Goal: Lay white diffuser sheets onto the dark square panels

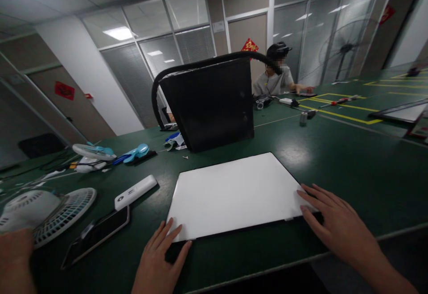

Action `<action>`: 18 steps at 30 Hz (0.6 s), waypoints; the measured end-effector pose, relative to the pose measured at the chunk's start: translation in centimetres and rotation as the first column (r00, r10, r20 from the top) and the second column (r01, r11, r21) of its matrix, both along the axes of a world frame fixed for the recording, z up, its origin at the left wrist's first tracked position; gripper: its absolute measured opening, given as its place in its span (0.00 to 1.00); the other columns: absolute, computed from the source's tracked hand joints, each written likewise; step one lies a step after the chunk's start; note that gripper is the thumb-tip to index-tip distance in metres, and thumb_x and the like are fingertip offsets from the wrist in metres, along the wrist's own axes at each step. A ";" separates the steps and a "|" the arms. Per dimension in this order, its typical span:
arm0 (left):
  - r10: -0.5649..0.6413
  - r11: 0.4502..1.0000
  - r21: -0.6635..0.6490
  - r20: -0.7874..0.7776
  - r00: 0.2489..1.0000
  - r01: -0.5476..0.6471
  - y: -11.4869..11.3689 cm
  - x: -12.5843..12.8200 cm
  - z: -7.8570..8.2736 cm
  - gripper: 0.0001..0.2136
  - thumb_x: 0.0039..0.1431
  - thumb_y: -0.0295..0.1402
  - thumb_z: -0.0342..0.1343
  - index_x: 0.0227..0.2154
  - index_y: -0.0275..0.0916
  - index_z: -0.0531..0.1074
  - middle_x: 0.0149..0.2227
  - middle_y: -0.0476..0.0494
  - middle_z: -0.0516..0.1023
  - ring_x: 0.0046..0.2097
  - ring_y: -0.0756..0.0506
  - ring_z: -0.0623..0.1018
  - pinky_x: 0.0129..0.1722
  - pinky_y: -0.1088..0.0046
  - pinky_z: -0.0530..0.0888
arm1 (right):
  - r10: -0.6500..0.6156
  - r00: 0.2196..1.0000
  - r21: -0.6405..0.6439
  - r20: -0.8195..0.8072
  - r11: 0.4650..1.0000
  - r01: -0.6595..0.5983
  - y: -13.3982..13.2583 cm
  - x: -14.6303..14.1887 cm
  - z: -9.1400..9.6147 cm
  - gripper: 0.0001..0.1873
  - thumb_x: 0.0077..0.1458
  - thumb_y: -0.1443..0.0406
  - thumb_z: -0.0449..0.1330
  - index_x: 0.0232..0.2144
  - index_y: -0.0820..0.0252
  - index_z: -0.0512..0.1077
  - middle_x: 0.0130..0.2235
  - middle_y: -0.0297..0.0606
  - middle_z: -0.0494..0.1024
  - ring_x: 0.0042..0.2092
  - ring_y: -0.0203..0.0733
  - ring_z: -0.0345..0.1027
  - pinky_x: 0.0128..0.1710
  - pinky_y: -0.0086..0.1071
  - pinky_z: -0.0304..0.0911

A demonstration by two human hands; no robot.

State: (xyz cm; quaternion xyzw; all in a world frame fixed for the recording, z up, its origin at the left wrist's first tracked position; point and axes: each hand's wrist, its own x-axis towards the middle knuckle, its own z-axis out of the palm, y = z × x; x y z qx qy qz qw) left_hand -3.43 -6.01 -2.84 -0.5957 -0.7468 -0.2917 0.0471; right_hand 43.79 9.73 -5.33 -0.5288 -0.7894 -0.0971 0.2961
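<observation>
A flat white panel (234,191) with a thin black edge lies on the green table (351,160) in front of me. My left hand (158,258) rests flat at its near left corner, fingers spread and touching the edge. Flat on the near right corner lies my right hand (334,220), fingertips on the white surface. Neither hand grips anything.
A black box-like stand with a curved black arm (214,102) stands just behind the panel. At the left lie a phone (96,233), a white bar-shaped device (135,191), a white fan (47,213) and blue tools (133,153). Another person (276,77) sits at the far side.
</observation>
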 end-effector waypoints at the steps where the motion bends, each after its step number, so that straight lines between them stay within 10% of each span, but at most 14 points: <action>1: 0.001 1.000 -0.001 -0.002 1.000 -0.001 0.0 0.0 0.0 0.24 0.60 0.55 0.61 0.52 0.47 0.85 0.63 0.41 0.81 0.68 0.31 0.76 0.69 0.40 0.71 | -0.005 1.000 -0.002 0.003 1.000 0.005 0.0 0.0 0.0 0.30 0.72 0.45 0.46 0.60 0.51 0.77 0.65 0.36 0.74 0.67 0.58 0.66 0.63 0.65 0.68; 18: -0.022 0.999 -0.039 -0.017 1.000 0.021 0.1 0.0 0.0 0.25 0.62 0.55 0.59 0.55 0.47 0.83 0.65 0.41 0.79 0.69 0.31 0.74 0.70 0.40 0.70 | -0.036 0.999 0.007 -0.003 0.999 0.036 0.0 -0.2 -0.1 0.32 0.73 0.46 0.45 0.62 0.56 0.75 0.64 0.41 0.75 0.66 0.57 0.67 0.63 0.62 0.69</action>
